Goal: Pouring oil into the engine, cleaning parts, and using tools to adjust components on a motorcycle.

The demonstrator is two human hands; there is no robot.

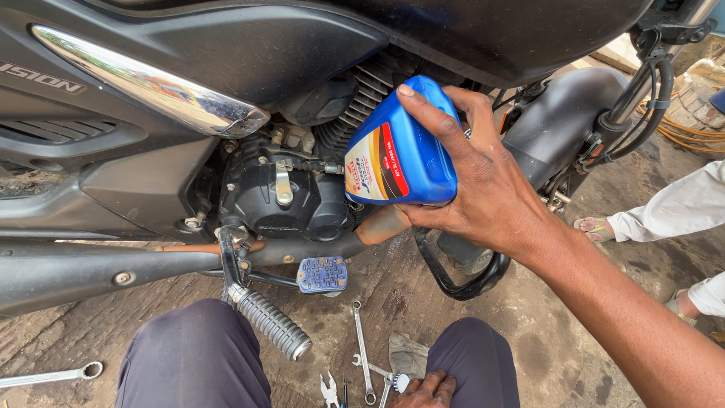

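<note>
The right hand (483, 189) is gripping the blue bottle (400, 151), tilted with its long axis slanting down-left toward the engine (287, 196). The left hand (427, 389), well below the engine, is curling loosely beside the spanners (362, 347).

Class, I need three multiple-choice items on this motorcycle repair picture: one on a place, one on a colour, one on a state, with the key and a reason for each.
1. Where do the spanners lie?
A. On the ground between the person's knees
B. On the motorcycle seat
C. In a toolbox

2. What colour is the oil bottle?
A. Green
B. Blue
C. White

3. How is the bottle held by the right hand?
A. Standing upright on the ground
B. Tipped over against the engine
C. Lying on the footrest

Key: 1 A, they rest on the stained ground by the left hand. 2 B, its body is blue with a red and cream label. 3 B, the right hand's fingers grip it slanted beside the engine.
</note>
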